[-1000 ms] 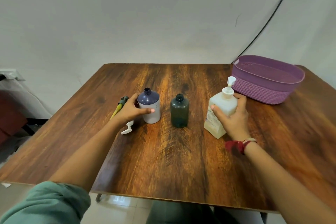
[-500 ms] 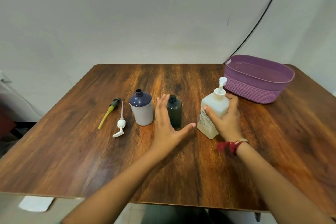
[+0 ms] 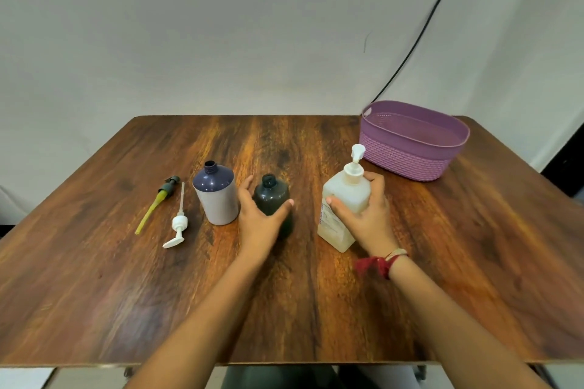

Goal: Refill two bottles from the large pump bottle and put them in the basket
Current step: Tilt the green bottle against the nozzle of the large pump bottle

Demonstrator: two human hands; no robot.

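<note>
My L hand curls round the dark green bottle, mid-table; R hand grips the pump bottle at its 3 o'clock; purple-topped bottle at 9; basket at 2.

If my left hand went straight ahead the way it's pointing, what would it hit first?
The small dark green plastic bottle: your left hand wraps it, thumb one side, fingers the other, seemingly touching. Beyond it, only bare wooden table shows.
</note>
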